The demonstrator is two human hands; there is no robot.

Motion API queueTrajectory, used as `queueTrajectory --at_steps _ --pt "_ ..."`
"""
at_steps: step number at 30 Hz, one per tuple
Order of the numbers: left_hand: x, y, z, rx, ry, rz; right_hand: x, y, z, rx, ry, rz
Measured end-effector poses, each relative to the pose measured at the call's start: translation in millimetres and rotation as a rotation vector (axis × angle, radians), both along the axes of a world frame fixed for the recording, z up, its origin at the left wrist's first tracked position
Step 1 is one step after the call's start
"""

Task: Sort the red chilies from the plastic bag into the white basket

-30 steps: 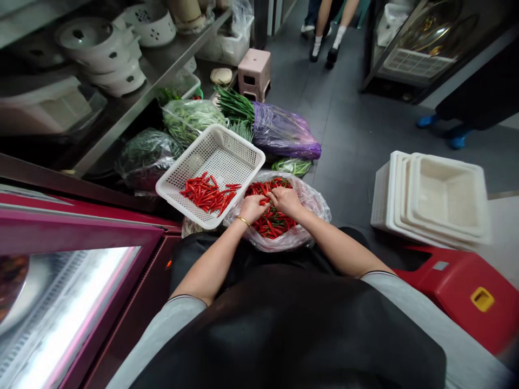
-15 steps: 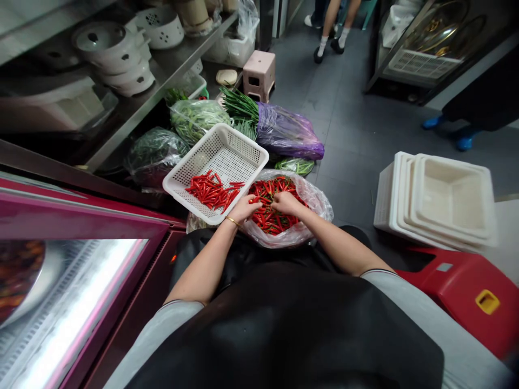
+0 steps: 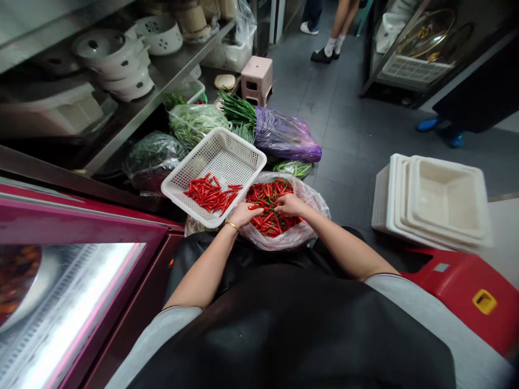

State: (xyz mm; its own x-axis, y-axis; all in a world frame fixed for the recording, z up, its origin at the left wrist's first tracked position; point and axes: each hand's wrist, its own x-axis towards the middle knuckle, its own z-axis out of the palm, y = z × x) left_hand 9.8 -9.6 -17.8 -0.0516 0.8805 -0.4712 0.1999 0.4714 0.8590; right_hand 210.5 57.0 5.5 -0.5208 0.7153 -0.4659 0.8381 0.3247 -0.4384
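A clear plastic bag [image 3: 316, 202] full of red chili peppers [image 3: 272, 222], some with green stems, sits open before my lap. Over its left side, my left hand [image 3: 244, 214] is closed round a red chili pepper [image 3: 253, 207], thumb pointing right. My right hand [image 3: 291, 205] is over the peppers with its fingertips pinched together; whatever they grip is too small to make out. Left of the bag stands a tilted white perforated basket [image 3: 221, 156], holding a heap of red chili peppers [image 3: 211, 193] without visible stems.
Bagged greens [image 3: 198, 121] and a purple-wrapped bundle [image 3: 287, 135] lie behind the basket. A pink stool [image 3: 257, 81] stands beyond. Stacked white baskets [image 3: 446, 200] and a red plastic object [image 3: 466, 292] are on my right. A lit display case [image 3: 81, 302] borders my left. Other people's legs [image 3: 338, 32] show ahead.
My right hand has shifted slightly and its fingers have moved over the peppers. A red chili pepper shows more plainly in my left hand. A person's legs at the back have moved.
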Motion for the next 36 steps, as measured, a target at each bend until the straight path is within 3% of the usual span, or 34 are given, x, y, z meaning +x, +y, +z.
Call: queueTrajectory --at_steps 4,6,9,10,14,17,20,23,26,28,30,33,36 --pt "-3.9 4.3 -6.0 0.105 0.008 0.158 31.3 15.1 17.0 -0.309 0.078 0.019" --pt "-8.0 7.2 -7.9 0.139 0.006 0.17 29.8 20.2 17.4 -0.178 0.002 0.065" --pt "-11.5 10.3 -7.4 0.2 0.072 0.143 -1.1 26.2 8.3 0.265 -0.103 0.022" --pt "-11.9 11.1 -6.0 0.223 0.113 0.134 -16.1 27.5 4.0 0.346 -0.143 0.011" --pt "-14.6 13.9 3.4 0.322 0.345 0.051 -60.3 30.8 -7.7 0.281 -0.277 0.098" --pt "-14.7 17.4 6.3 0.434 0.501 -0.1 -51.9 33.4 -2.4 0.288 -0.242 0.125" --pt "-3.9 23.4 2.7 0.53 0.56 -0.293 -21.2 30.8 13.6 0.273 -0.099 0.189" --pt "16.2 26.7 1.4 0.6 0.498 -0.457 7.5 19.2 26.6 0.102 0.233 0.185" --pt "30.1 22.9 6.9 0.681 0.32 -0.483 28.7 6.5 24.7 -0.185 0.597 0.076" --pt "29.7 18.2 11.1 0.672 0.198 -0.433 38.6 1.0 16.3 -0.234 0.673 -0.014" --pt "22.5 14.0 13.7 0.593 0.096 -0.331 42.0 -3.8 5.4 -0.089 0.525 -0.041" --pt "9.9 10.2 14.7 0.387 -0.03 -0.133 29.6 -15.1 -10.7 0.189 0.048 0.074" --pt "7.6 7.8 15.2 0.277 -0.047 -0.125 6.3 -25.7 -19.5 0.271 -0.263 0.184"
